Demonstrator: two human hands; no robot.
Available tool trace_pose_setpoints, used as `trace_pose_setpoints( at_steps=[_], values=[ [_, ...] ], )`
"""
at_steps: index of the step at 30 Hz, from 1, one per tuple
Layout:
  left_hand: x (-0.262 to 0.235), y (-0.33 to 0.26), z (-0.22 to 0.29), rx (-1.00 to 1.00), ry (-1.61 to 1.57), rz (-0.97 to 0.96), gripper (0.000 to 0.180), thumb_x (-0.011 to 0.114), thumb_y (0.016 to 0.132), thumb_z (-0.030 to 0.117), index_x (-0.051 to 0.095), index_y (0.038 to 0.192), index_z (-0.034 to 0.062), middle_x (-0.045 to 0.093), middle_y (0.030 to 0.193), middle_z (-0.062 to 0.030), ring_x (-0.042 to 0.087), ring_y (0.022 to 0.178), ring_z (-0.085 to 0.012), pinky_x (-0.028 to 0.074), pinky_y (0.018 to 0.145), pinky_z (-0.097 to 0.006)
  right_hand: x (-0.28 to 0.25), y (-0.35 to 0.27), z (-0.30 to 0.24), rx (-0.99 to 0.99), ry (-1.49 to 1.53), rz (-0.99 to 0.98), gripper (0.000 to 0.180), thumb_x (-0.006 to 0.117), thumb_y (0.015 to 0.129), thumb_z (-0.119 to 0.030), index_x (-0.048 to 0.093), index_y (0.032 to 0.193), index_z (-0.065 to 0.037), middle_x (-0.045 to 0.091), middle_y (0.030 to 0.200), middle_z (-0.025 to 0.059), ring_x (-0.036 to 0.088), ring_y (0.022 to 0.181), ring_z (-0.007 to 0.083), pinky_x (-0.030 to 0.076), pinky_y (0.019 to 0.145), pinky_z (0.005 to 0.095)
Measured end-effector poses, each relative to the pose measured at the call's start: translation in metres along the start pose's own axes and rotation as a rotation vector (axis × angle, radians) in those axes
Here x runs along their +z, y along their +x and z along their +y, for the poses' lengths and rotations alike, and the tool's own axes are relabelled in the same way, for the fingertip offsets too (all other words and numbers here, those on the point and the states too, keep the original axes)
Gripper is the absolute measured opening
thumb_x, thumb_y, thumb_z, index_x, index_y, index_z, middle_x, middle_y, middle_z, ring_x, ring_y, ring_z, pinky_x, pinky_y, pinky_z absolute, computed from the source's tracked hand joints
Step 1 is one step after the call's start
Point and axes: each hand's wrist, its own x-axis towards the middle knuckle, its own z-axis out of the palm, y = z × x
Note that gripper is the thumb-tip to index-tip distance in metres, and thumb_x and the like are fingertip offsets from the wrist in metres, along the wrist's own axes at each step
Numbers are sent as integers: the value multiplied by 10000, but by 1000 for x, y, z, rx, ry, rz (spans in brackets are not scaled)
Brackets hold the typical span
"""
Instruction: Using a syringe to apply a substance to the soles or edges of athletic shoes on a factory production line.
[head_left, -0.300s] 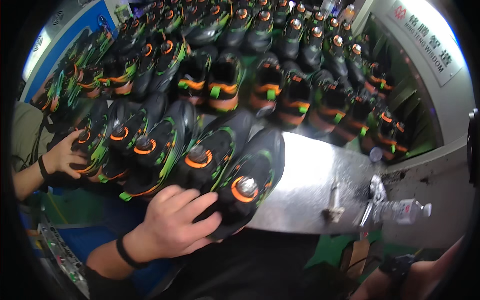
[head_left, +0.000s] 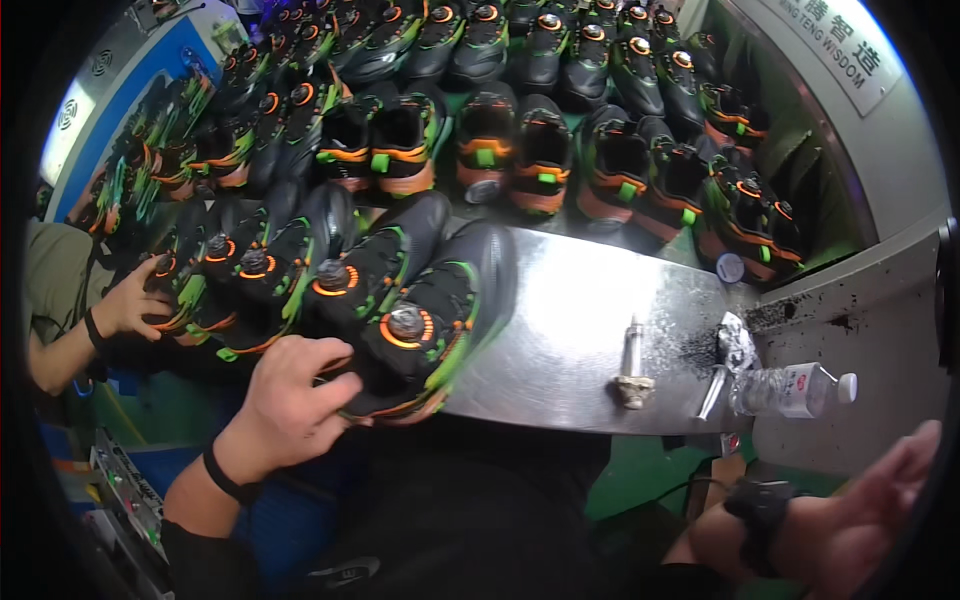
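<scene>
The left hand (head_left: 290, 400) closes its grip on the heel of the nearest black shoe with green trim and an orange dial (head_left: 425, 330), lying on the steel bench (head_left: 580, 330). The right hand (head_left: 860, 520) hangs open, empty. Beyond the grip, many similar shoes (head_left: 500, 140) wait in rows; most work seems left.

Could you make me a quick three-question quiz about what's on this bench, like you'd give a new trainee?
1. True or false: the left hand rests on the heel end of the nearest black shoe.
2. What lies on the metal table nearest the right hand? A) a plastic bottle B) a hammer C) a shoebox
3. Fill in: the round dial on that shoe is ringed in ____.

Key: 1 true; 2 A; 3 orange.
</scene>
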Motion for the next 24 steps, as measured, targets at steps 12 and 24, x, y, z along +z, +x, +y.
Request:
trace_pose_setpoints(
  at_steps=[12,24],
  values=[
    [19,-20,5,-250,165,-64,585,756,741,538,640,1053,57,509,1259,-178,454,1220,-424,310,1073,-557,38,-146,97,407,-382,-671,596,842,687,-284,634,1220,-118,550,898,72,543,840,270,441,729,400],
    [6,-9,37,-523,185,-205,515,808,688,336,587,1074,76,454,1332,-174,384,1335,-391,190,1181,-602,11,-161,104,280,-60,-546,506,855,691,-335,625,1034,-42,603,759,104,595,679,303,467,617,390]
  ],
)
